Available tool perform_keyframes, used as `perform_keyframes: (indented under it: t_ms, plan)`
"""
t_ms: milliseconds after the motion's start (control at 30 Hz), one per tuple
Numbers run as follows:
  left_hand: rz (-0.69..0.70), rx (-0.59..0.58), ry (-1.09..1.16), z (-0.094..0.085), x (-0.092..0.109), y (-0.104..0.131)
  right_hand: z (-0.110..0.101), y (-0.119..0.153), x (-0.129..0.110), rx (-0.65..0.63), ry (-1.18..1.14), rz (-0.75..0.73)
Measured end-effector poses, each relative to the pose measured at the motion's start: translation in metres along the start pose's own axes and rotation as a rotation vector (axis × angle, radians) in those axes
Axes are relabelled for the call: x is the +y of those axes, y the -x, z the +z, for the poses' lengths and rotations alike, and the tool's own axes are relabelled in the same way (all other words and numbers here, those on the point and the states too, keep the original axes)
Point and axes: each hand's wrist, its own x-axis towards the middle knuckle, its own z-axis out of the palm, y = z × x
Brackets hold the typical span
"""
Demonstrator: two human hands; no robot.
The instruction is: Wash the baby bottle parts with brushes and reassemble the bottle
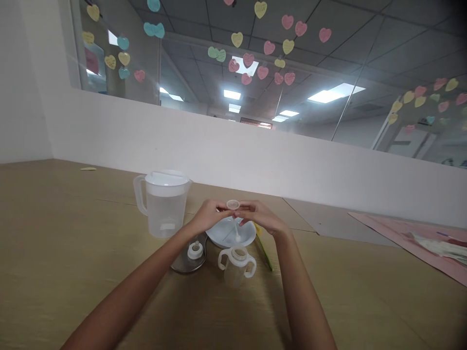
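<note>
Both my left hand (211, 214) and my right hand (260, 216) hold a small round clear piece (233, 204) between their fingertips, above a white bowl (219, 235). A thin white stick with a rounded tip (237, 237) shows below my fingers, over the bowl; whether it joins the round piece is unclear. In front of the bowl stands an open clear bottle (235, 271) with two white handles. To its left, a white-ringed bottle top (195, 250) rests on a dark metal tray (188, 264).
A lidded clear pitcher (166, 209) stands at the left behind the tray. A yellow flower with a green stem (264, 252) lies right of the bowl. Pink cloth (408, 238) with items on it covers the far right. A white wall (233, 155) rises behind the table (73, 243).
</note>
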Motion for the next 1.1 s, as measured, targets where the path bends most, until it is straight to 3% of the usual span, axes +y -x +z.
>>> perform_keyframes:
  t_ms: [133, 333, 433, 567, 767, 933, 1100]
  plan:
    - [-0.021, 0.002, -0.280, 0.000, 0.006, 0.003, 0.007, -0.004, 0.001, 0.073, 0.023, -0.033]
    - [-0.233, -0.387, -0.751, -0.019, 0.004, 0.016, -0.006, -0.018, 0.035, 0.251, -0.074, 0.099]
    - [-0.338, -0.497, -0.814, -0.024, -0.003, 0.024, -0.012, -0.020, 0.052, 0.316, -0.019, 0.176]
    - [-0.387, -0.612, -0.822, -0.027, -0.011, 0.026, -0.019, -0.020, 0.070, 0.311, 0.121, 0.215]
    - [-0.388, -0.661, -0.831, -0.013, -0.022, 0.023, -0.021, -0.024, 0.087, 0.273, 0.373, 0.258]
    - [-0.394, -0.671, -0.882, 0.002, -0.032, 0.019, -0.003, -0.033, 0.103, 0.275, 0.601, 0.284]
    - [-0.381, -0.687, -0.870, -0.006, -0.026, 0.018, 0.013, -0.033, 0.103, 0.161, 0.652, 0.289]
